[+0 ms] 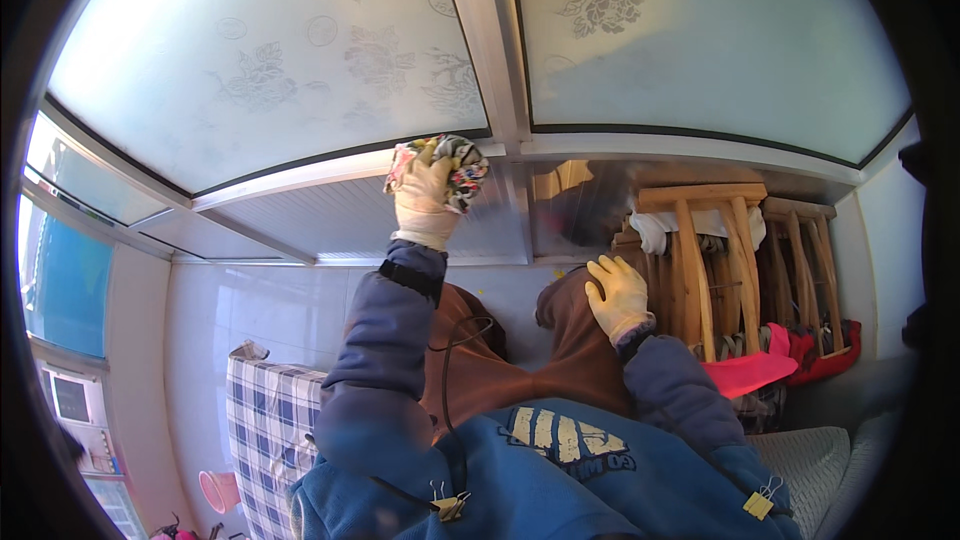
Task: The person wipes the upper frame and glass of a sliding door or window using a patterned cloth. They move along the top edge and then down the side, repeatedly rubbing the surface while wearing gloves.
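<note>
My left hand (pixel 426 191), in a pale rubber glove, grips a bunched floral cloth (pixel 466 169). The cloth lies against the silver metal rail (pixel 330 169) below the left frosted glass pane (pixel 300 67), close to the upright frame post (pixel 491 37). My right hand (pixel 618 296), gloved in pale yellow, rests on my right knee with its fingers somewhat spread and nothing in it. Etched flowers mark both this pane and the right frosted pane (pixel 697 52). Under the rail runs a ribbed lower panel (pixel 345 210).
Wooden folding stools (pixel 701 277) stand stacked at the right, with a white cloth (pixel 652 231) and a pink cloth (pixel 750 371) on them. A checked cloth (pixel 274 427) covers something at the lower left, beside a pink bin (pixel 219 491). A cable (pixel 448 390) hangs over my lap.
</note>
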Demonstrator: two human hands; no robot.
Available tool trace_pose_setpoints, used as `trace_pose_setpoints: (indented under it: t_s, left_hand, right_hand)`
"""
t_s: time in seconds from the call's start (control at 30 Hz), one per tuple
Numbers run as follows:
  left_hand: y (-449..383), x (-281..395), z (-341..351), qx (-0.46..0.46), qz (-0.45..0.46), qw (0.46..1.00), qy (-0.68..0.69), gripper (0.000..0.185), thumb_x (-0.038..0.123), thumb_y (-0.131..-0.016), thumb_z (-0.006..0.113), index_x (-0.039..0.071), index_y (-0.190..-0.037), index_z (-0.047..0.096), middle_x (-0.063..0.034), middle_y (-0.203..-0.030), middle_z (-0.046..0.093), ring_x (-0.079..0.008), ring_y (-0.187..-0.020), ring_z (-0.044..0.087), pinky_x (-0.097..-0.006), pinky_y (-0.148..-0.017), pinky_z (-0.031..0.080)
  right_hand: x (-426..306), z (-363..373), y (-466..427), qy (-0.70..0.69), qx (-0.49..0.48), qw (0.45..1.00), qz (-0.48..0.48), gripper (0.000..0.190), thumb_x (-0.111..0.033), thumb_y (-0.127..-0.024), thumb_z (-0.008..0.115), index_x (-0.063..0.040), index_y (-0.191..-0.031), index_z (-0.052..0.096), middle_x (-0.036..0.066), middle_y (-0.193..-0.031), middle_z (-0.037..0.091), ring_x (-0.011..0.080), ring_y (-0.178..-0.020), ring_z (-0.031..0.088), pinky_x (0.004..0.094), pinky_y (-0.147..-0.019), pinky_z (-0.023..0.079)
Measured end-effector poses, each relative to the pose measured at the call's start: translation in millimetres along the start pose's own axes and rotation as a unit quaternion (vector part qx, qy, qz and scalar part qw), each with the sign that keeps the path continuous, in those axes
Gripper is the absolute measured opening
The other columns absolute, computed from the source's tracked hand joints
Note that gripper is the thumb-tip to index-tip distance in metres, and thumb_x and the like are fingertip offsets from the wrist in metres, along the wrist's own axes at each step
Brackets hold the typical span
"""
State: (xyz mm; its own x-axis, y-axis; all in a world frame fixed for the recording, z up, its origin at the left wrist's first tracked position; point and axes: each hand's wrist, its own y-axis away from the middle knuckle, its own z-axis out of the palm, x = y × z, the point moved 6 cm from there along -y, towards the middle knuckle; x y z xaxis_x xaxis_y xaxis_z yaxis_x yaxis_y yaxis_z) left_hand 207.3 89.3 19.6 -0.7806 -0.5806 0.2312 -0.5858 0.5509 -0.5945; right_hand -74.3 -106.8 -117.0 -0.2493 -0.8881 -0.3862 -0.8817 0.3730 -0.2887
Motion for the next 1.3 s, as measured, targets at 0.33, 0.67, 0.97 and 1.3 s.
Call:
trace_pose_setpoints:
  t_s: [0.33, 0.67, 0.97, 1.3]
  left_hand:
    - [8, -68, -53, 0.069, -0.072, 0.993, -0.066, 0.025, 0.011, -0.078, 0.072, 0.012, -0.103, 0.073, -0.0132, -0.109, 0.071, -0.0368, -0.107, 0.063, -0.0452, -0.096, 0.051]
    - [-2, 16, -17, -0.05, -0.004, 0.993, -0.106, 0.031, 0.027, -0.079, 0.074, 0.012, -0.106, 0.072, -0.0184, -0.129, 0.067, -0.0388, -0.122, 0.059, -0.046, -0.107, 0.045]
    - [9, -65, -50, 0.102, 0.019, 0.994, 0.031, 0.027, 0.001, -0.075, 0.066, 0.007, -0.1, 0.073, -0.0176, -0.116, 0.073, -0.0383, -0.109, 0.068, -0.0419, -0.097, 0.053]
    - [18, -137, -66, 0.169, -0.068, 0.982, -0.049, 0.024, 0.006, -0.079, 0.067, 0.009, -0.101, 0.074, -0.0146, -0.105, 0.075, -0.036, -0.1, 0.07, -0.0412, -0.089, 0.056]
  right_hand:
    - [3, 7, 1, 0.015, -0.015, 1.0, 0.008, 0.04, -0.029, -0.091, 0.068, -0.012, -0.128, 0.071, 0.011, -0.136, 0.066, 0.0355, -0.128, 0.057, 0.0477, -0.108, 0.045]
    - [3, 10, 3, 0.02, -0.012, 1.0, -0.004, 0.04, -0.028, -0.092, 0.068, -0.011, -0.128, 0.071, 0.012, -0.135, 0.067, 0.036, -0.128, 0.057, 0.0471, -0.11, 0.045]
    - [7, 9, 4, 0.022, -0.002, 1.0, -0.011, 0.038, -0.027, -0.091, 0.069, -0.011, -0.125, 0.072, 0.011, -0.134, 0.067, 0.0354, -0.126, 0.058, 0.0468, -0.11, 0.045]
    - [5, 10, 4, 0.03, 0.003, 0.999, -0.017, 0.038, -0.027, -0.092, 0.068, -0.012, -0.126, 0.072, 0.011, -0.134, 0.067, 0.0344, -0.127, 0.057, 0.0463, -0.111, 0.044]
